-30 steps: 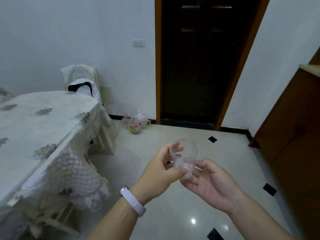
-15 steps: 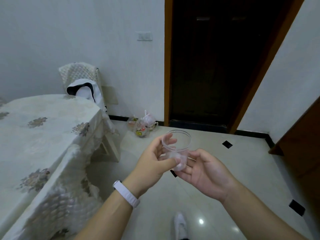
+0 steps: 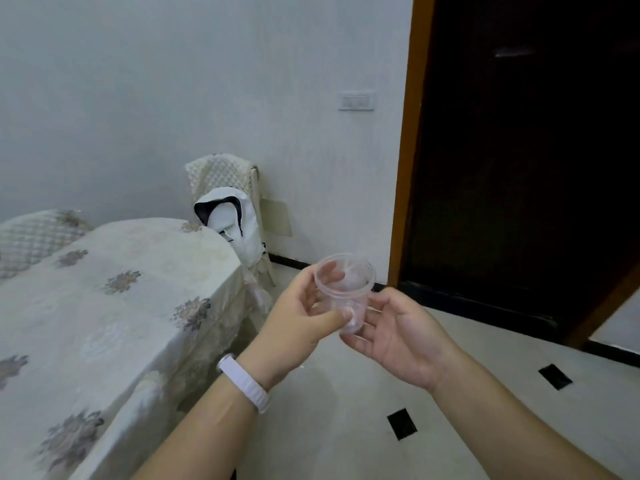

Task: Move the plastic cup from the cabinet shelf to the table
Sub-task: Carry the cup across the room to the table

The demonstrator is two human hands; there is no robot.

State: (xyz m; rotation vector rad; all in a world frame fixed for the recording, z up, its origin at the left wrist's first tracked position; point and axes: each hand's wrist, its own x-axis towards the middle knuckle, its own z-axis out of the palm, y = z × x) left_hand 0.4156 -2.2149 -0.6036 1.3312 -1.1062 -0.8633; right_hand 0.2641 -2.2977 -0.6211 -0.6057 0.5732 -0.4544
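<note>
A clear plastic cup is held upright in the air, just right of the table's corner. My left hand grips its lower wall, thumb in front and fingers behind. My right hand cups the base from the right, palm up, fingers touching the cup. The table with a cream floral cloth fills the left side. The cabinet is out of view.
A chair with a quilted cover and a white bag stands at the table's far end by the wall. A dark wooden door is at right. Pale tiled floor lies below my arms.
The view has swung left and closer to the table, which now fills more of the frame. Both hands have kept hold of the cup and carried it along.
</note>
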